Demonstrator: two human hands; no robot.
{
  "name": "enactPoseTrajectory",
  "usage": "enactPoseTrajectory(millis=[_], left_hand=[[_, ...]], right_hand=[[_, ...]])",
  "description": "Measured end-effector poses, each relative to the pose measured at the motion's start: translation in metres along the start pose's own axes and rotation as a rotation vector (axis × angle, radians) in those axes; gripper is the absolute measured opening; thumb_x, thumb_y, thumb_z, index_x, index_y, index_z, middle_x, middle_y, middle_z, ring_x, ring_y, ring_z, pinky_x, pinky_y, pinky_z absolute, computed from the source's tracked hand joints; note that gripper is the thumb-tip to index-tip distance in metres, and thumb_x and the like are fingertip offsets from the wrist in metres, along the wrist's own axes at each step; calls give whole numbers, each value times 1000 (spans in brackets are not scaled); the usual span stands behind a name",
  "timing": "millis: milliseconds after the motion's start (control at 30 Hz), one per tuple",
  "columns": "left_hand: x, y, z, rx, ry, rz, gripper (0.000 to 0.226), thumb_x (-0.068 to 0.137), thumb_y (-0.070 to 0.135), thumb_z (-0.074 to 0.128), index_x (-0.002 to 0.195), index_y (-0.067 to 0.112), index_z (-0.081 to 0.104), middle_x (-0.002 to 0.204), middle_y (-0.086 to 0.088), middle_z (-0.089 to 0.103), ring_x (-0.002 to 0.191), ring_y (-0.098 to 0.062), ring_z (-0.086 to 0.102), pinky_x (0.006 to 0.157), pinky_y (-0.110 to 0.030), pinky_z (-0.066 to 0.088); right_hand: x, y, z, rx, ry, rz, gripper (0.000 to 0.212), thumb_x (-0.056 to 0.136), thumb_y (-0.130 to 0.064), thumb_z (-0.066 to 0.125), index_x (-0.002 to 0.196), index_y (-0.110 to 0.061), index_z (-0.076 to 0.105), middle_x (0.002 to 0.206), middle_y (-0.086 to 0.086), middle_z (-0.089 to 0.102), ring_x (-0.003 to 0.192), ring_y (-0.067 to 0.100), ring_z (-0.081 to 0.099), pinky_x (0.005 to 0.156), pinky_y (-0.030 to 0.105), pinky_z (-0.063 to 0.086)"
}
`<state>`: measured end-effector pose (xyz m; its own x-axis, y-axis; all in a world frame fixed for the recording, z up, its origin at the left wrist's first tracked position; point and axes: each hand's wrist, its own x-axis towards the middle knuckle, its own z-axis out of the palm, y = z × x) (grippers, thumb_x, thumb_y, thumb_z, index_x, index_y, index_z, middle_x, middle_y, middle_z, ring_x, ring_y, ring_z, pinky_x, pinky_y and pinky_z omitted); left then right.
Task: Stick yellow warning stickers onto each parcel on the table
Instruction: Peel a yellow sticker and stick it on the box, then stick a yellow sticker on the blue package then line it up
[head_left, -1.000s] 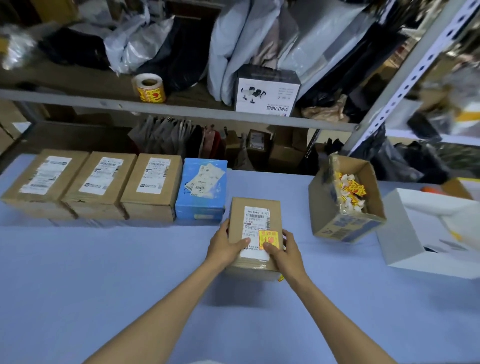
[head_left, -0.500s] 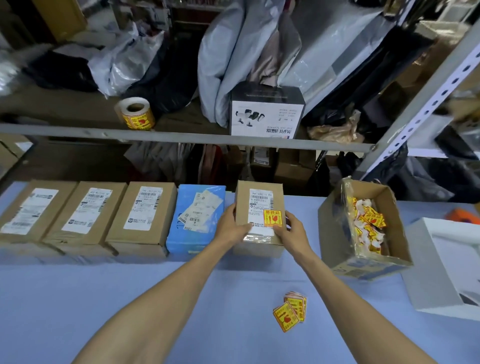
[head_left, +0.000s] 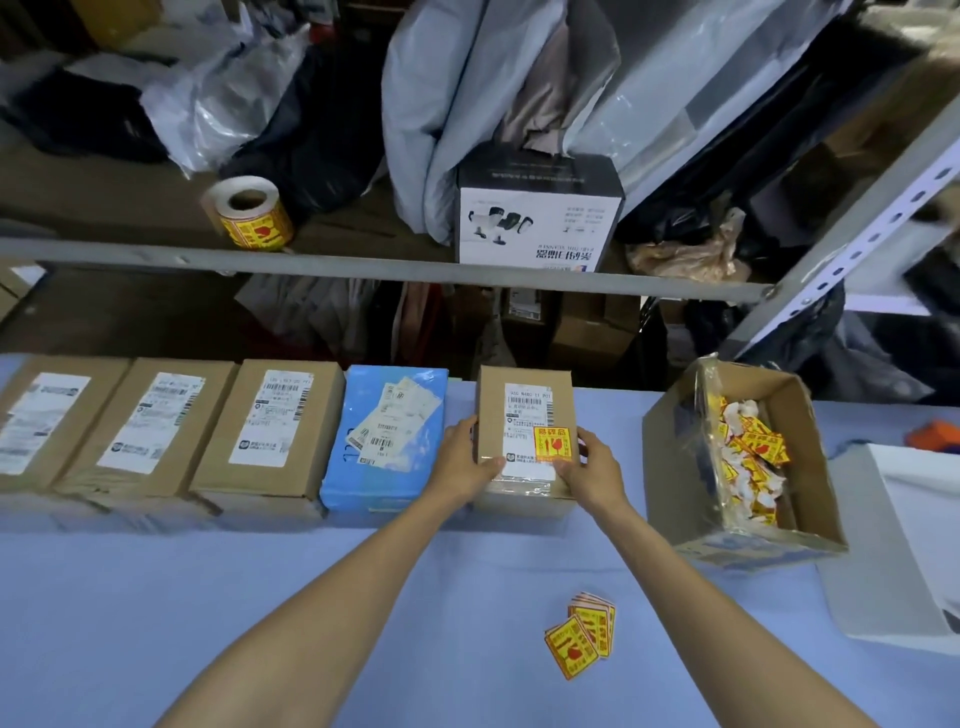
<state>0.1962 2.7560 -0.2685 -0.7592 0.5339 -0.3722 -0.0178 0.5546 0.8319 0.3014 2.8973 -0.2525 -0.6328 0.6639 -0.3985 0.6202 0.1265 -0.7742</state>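
At the far edge of the table (head_left: 156, 597), in the head view, the left hand (head_left: 462, 460) and right hand (head_left: 592, 470) clasp the stickered parcel (head_left: 524, 410) by its near corners, fingers curled closed on its sides, just beside the blue parcel (head_left: 384, 441). A careless shove could knock it askew against that neighbour. Its yellow warning sticker (head_left: 555, 444) lies flat over the white label's lower right. Three brown parcels (head_left: 270, 431) left of the blue one show none; spare stickers (head_left: 582, 639) lie nearer.
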Motion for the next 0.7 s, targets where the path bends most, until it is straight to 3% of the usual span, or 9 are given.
enactPoseTrajectory(millis=[100,167,267,367,467,567,700], left_hand=[[-10,-5,-23,98,183,-1,51,90,20,61,136,9,42,135,-10,46,126,-25,46,105,-37,39],[-14,-15,-48,184,327,-41,46,91,15,57,134,6,43,134,-13,45,124,-30,45,101,-37,38],[-19,-42,-87,335,364,-213,54,89,15,57,137,6,37,139,-16,36,129,-32,37,102,-40,37],[-19,-55,-103,356,264,-279,61,83,16,62,136,6,33,138,-17,35,128,-33,37,103,-43,40],[-14,-51,-105,355,201,-289,76,80,14,63,144,8,23,141,-18,30,134,-35,29,109,-42,34],[-12,-47,-106,384,170,-324,84,82,16,63,147,5,12,145,-18,26,137,-36,21,110,-42,30],[-24,-54,-101,477,91,-399,98,82,43,64,145,-6,8,145,-20,19,136,-37,19,109,-40,30]], right_hand=[[-6,-19,15,-302,162,-29,40,86,-1,54,125,-7,48,124,12,54,113,32,51,89,41,48],[-18,-33,35,-374,273,-206,43,86,0,51,128,-7,47,128,10,48,117,30,43,90,39,43],[-37,-53,75,-242,173,-402,33,86,0,52,118,-7,56,122,9,55,113,25,50,90,32,42],[-37,-63,113,-206,-68,-319,35,88,-5,55,123,-4,52,125,12,55,115,27,53,95,34,43],[-28,-62,138,-232,-199,-183,47,87,-11,57,130,-1,40,131,16,49,122,32,49,95,32,39],[-26,-59,150,-208,-205,-76,65,87,-17,59,140,2,26,138,16,47,124,34,48,97,35,42],[-35,-53,152,-392,-188,-13,83,85,-32,62,145,2,16,139,22,38,129,38,39,105,40,38]])
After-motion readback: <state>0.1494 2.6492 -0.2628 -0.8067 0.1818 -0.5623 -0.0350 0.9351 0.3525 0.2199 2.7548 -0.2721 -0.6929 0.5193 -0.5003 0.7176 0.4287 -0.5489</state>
